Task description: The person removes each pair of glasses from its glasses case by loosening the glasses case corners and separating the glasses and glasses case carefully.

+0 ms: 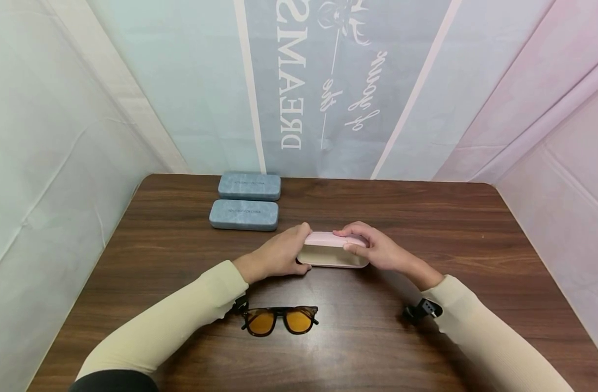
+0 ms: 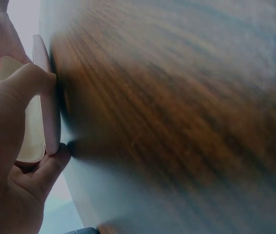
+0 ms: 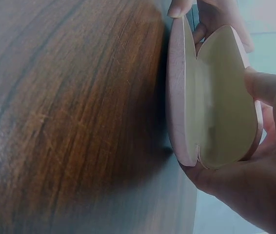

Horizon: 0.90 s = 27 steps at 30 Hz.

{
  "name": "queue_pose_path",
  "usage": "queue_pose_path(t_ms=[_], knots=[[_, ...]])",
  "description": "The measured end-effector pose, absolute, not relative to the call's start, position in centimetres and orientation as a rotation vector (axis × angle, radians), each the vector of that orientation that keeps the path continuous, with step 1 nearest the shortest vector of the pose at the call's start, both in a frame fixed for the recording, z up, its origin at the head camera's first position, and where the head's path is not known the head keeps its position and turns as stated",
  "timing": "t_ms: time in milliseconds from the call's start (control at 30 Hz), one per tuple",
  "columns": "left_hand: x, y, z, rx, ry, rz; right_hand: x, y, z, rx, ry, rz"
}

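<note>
Both hands hold a pink glasses case (image 1: 332,257) on the table, its lid partly raised and the cream lining (image 3: 228,105) visible. My left hand (image 1: 284,250) grips the case's left end, with the thumb at the front lower edge. At the other end, my right hand (image 1: 379,247) pinches the lid, thumb on the inner rim and fingers over the top. In the right wrist view the case stands agape with nothing seen inside. Nearer the front lies a pair of dark-framed glasses (image 1: 299,320) with orange lenses, close to the left sleeve.
Two blue-grey glasses cases (image 1: 245,215) lie one behind the other at the back left of the wooden table (image 1: 426,218). A printed curtain (image 1: 210,87) hangs along the table's back edge. Pale cloth stands at both sides.
</note>
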<state>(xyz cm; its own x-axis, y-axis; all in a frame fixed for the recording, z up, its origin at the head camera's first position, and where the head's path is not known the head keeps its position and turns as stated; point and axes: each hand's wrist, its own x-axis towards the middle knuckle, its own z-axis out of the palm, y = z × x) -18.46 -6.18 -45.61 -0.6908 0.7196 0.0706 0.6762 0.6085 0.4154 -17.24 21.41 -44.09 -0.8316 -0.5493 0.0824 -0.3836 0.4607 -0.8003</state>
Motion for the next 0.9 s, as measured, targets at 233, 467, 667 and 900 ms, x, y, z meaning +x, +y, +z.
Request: queue_pose_path(t_ms=[233, 467, 667, 900], knots=[[-18.4, -6.1, -45.6, 1.176, 2.732, 0.608, -17.2, 21.4, -44.2, -0.810, 2.526, -1.301], [-18.4, -6.0, -45.5, 1.227, 2.749, 0.543, -17.0, 21.3, -44.7, -0.896, 2.576, -1.259], [-18.4, -5.7, -45.4, 1.277, 2.755, 0.410, -16.1, 21.0, -45.4, -1.027, 2.705, -1.123], [-18.3, -5.7, -45.5, 1.254, 2.757, 0.419, -16.1, 20.8, -45.2, -0.976, 2.691, -1.103]])
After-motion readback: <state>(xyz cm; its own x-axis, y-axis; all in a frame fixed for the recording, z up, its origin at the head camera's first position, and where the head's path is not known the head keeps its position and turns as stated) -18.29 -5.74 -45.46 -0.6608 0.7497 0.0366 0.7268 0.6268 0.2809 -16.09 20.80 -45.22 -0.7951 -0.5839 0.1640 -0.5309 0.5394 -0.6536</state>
